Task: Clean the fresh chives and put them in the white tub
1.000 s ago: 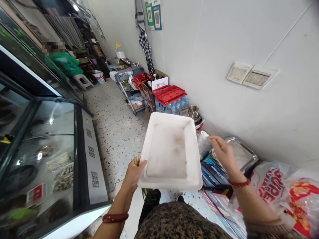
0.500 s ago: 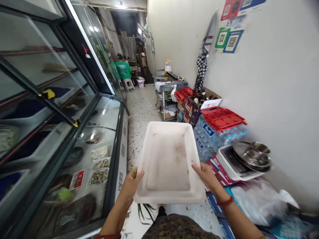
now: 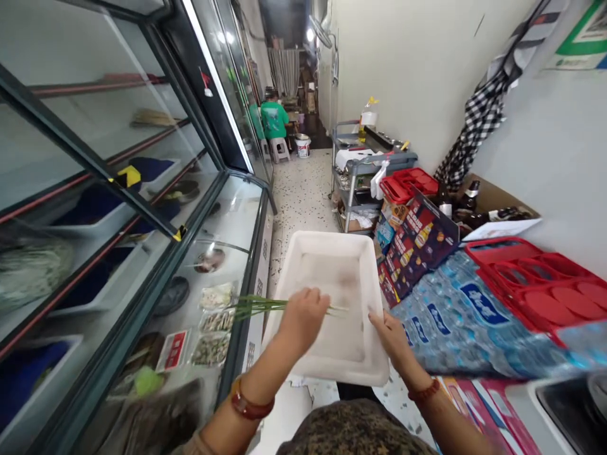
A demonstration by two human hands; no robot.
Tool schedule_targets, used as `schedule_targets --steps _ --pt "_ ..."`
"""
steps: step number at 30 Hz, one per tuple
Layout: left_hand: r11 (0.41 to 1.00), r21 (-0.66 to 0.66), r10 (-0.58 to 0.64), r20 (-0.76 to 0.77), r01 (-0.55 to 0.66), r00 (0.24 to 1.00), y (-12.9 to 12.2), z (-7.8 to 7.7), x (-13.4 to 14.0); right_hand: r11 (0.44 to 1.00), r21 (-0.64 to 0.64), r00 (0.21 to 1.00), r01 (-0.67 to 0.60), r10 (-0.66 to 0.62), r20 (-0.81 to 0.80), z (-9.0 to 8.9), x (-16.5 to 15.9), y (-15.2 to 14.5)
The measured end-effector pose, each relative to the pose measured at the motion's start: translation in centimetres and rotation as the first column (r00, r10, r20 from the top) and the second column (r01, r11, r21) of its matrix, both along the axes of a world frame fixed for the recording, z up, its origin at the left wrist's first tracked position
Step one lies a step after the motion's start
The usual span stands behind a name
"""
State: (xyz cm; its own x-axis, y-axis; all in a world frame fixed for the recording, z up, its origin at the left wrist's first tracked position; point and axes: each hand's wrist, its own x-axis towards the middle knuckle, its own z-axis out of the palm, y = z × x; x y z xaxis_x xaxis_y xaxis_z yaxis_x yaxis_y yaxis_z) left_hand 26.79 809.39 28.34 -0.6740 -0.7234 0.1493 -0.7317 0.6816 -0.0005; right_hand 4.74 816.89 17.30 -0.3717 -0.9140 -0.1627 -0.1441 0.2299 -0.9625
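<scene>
A white plastic tub (image 3: 327, 368) is held out in front of my body, with faint brownish stains on its floor. My right hand (image 3: 391, 335) grips its right rim, thumb on the inside and the other fingers partly hidden. Over the tub, my left hand (image 3: 306, 316) is closed around a thin bunch of scallions (image 3: 258, 306). Their green leaves stick out to the left past the rim, and the pale root ends point right above the tub floor.
A glass display fridge (image 3: 256, 253) with packaged food lines the left. On the right stand wrapped water bottles (image 3: 441, 316), red crates (image 3: 545, 278), a beer carton (image 3: 412, 240) and a grey cart (image 3: 374, 165). Down the aisle a person in green (image 3: 274, 120) sits on a stool.
My left hand has let go of the tub's left rim and moved right over the tub with the scallions. The right hand still grips the rim. The view has moved forward along the aisle.
</scene>
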Motion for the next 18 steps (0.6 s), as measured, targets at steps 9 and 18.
schedule_targets --steps 9,18 --pt "0.762 0.000 -0.644 0.114 0.648 0.757 -21.2 0.4 -8.6 0.987 -0.053 0.988 -0.150 0.152 0.023 0.1 -5.6 -23.9" --pt "0.889 0.308 -0.421 0.262 0.338 0.868 -41.8 -6.3 -8.6 0.958 -0.091 0.959 -0.270 0.276 0.061 2.6 -5.8 -47.3"
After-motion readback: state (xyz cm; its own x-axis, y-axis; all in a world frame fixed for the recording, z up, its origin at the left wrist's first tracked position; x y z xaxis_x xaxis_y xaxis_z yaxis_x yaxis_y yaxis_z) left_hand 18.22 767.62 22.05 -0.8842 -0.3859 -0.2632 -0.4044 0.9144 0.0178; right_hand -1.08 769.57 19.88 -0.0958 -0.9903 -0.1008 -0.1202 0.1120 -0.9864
